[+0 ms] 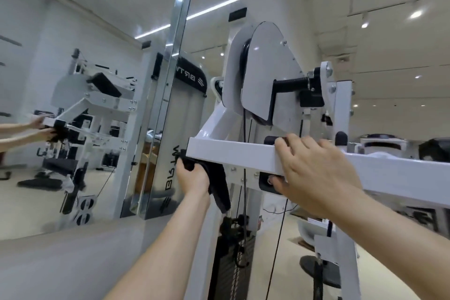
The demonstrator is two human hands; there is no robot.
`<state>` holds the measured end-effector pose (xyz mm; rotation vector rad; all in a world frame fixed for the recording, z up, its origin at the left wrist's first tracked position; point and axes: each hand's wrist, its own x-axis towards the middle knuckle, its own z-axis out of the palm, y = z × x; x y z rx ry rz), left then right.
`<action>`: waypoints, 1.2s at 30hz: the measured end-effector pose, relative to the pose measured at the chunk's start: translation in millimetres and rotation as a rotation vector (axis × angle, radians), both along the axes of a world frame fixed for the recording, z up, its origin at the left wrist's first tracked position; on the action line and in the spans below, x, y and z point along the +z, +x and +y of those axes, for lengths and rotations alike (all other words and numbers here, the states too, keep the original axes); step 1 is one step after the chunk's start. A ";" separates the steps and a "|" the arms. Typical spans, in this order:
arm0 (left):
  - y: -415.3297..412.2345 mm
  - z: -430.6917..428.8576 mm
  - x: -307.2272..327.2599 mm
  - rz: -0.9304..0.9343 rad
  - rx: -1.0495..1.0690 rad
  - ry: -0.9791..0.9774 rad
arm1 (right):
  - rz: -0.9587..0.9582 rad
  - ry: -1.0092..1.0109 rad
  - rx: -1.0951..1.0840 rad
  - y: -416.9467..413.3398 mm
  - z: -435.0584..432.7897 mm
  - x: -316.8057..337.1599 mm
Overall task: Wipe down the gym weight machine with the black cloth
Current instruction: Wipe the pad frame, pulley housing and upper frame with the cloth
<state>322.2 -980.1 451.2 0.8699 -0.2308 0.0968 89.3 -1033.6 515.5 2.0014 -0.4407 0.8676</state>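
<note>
Right hand [316, 173] gripping machine beam [231, 153], left hand [192, 175] holding downward-hanging black cloth [219, 190]

black cloth [219, 186] — partly hidden, weight stack [220, 275] cropped

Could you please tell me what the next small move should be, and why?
Probably slide the black cloth rightward along the white bar, toward the right hand. The left hand holds it bunched at the bar's left end, and the right hand steadies the bar further along.
</note>
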 end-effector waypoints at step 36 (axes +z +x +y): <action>-39.8 46.0 55.9 -1.040 0.434 1.198 | 0.089 0.036 0.078 -2.1 -6.3 -2.1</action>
